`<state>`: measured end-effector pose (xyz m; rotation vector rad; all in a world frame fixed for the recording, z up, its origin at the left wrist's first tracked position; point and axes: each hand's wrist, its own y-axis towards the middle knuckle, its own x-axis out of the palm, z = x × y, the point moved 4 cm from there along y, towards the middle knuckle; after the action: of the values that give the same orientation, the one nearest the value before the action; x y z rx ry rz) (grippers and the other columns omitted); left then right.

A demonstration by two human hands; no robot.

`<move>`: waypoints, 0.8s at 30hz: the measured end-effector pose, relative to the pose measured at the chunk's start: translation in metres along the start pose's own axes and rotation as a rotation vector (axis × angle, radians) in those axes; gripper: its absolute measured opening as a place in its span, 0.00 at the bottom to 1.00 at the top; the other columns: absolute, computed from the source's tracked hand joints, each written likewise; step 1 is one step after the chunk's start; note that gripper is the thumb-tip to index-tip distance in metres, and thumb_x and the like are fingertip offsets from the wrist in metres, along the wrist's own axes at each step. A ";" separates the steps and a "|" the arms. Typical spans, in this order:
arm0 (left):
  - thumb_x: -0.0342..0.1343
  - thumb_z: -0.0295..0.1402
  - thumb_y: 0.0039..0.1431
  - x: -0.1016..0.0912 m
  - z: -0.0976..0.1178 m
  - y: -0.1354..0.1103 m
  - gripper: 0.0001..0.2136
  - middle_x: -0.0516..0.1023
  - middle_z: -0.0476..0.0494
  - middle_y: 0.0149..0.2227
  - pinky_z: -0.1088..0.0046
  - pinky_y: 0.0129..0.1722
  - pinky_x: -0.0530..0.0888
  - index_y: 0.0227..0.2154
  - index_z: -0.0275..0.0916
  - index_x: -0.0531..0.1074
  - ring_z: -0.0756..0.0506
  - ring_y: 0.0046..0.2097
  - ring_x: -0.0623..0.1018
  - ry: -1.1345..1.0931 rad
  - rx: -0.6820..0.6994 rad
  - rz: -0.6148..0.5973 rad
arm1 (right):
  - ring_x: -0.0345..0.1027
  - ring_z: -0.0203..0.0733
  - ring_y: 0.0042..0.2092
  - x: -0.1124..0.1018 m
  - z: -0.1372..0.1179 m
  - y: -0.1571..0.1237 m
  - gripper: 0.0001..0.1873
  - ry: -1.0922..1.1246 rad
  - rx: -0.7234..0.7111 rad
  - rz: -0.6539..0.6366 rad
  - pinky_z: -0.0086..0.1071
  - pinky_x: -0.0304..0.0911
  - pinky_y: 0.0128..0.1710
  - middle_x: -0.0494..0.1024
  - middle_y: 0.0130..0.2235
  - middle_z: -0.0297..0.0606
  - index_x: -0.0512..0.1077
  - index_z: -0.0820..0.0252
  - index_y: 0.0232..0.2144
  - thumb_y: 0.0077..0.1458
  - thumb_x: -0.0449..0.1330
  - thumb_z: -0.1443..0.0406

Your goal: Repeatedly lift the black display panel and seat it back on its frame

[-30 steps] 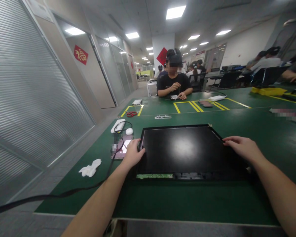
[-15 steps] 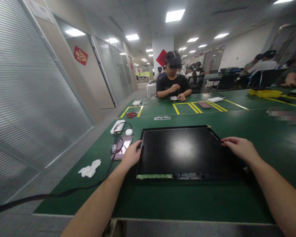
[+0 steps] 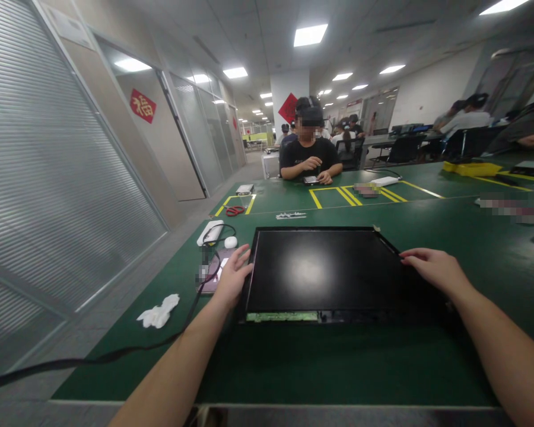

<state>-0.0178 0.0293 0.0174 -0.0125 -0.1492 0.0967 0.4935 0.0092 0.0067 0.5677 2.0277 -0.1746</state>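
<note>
A black flat display panel (image 3: 324,270) lies face up on the green table (image 3: 320,362), with a thin green circuit strip (image 3: 281,316) along its near edge. My left hand (image 3: 232,276) presses against the panel's left edge, fingers curled round it. My right hand (image 3: 434,268) rests on the right edge, fingers lying along the frame. Both hands hold the panel by its sides.
Left of the panel lie a phone (image 3: 214,274) with a black cable (image 3: 115,353), a white mouse (image 3: 230,242), a white power strip (image 3: 210,232) and a crumpled white cloth (image 3: 158,312). Red scissors (image 3: 235,210) lie farther back. A person in black (image 3: 309,153) sits across the table.
The panel and both hands have shifted slightly leftward; my left hand now covers more of the phone. The view has tilted a little.
</note>
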 end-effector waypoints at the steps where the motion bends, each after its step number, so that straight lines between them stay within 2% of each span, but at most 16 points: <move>1: 0.62 0.23 0.48 0.001 0.000 -0.001 0.30 0.68 0.37 0.65 0.67 0.47 0.79 0.56 0.44 0.69 0.37 0.57 0.78 -0.022 -0.010 -0.011 | 0.74 0.49 0.42 0.000 0.000 0.000 0.17 0.006 0.002 -0.006 0.37 0.63 0.38 0.83 0.40 0.38 0.83 0.51 0.35 0.48 0.58 0.55; 3: 0.62 0.23 0.48 0.002 0.000 -0.001 0.29 0.66 0.38 0.67 0.67 0.46 0.80 0.56 0.44 0.69 0.37 0.57 0.78 -0.048 -0.027 -0.017 | 0.74 0.50 0.42 0.000 0.001 0.000 0.17 0.021 -0.003 -0.010 0.37 0.63 0.38 0.83 0.40 0.38 0.83 0.51 0.35 0.48 0.58 0.55; 9: 0.60 0.21 0.49 -0.002 -0.009 0.006 0.25 0.68 0.37 0.66 0.66 0.48 0.80 0.52 0.42 0.72 0.38 0.59 0.76 -0.024 -0.057 0.067 | 0.74 0.51 0.40 -0.001 0.001 0.001 0.15 0.049 -0.037 0.027 0.38 0.64 0.37 0.84 0.37 0.38 0.83 0.50 0.31 0.45 0.59 0.55; 12: 0.59 0.19 0.49 -0.002 -0.012 0.007 0.26 0.69 0.36 0.65 0.69 0.46 0.80 0.53 0.40 0.71 0.40 0.56 0.79 -0.082 -0.116 0.092 | 0.74 0.51 0.42 -0.003 -0.001 0.000 0.15 0.062 -0.041 0.006 0.38 0.65 0.39 0.84 0.38 0.39 0.83 0.51 0.32 0.45 0.60 0.55; 19: 0.58 0.20 0.52 0.003 -0.009 0.004 0.32 0.82 0.38 0.47 0.70 0.35 0.80 0.62 0.38 0.64 0.44 0.38 0.84 -0.198 -0.264 0.099 | 0.75 0.51 0.41 -0.002 -0.001 0.000 0.14 0.081 -0.060 0.000 0.40 0.67 0.42 0.83 0.37 0.38 0.83 0.50 0.31 0.44 0.60 0.55; 22: 0.58 0.21 0.53 0.003 -0.007 0.003 0.33 0.84 0.39 0.41 0.71 0.32 0.80 0.63 0.38 0.63 0.44 0.35 0.84 -0.169 -0.290 0.101 | 0.75 0.50 0.41 0.000 0.002 0.002 0.15 0.087 -0.063 -0.001 0.40 0.68 0.41 0.83 0.37 0.38 0.83 0.50 0.32 0.44 0.60 0.54; 24: 0.59 0.21 0.52 0.004 -0.006 0.003 0.33 0.84 0.40 0.41 0.70 0.32 0.80 0.63 0.38 0.63 0.43 0.35 0.84 -0.158 -0.287 0.105 | 0.75 0.50 0.41 0.001 0.003 0.003 0.15 0.084 -0.070 -0.008 0.40 0.68 0.40 0.83 0.37 0.37 0.83 0.49 0.32 0.44 0.60 0.54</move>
<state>-0.0135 0.0325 0.0117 -0.3000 -0.3192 0.1801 0.4975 0.0112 0.0049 0.5314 2.1089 -0.0854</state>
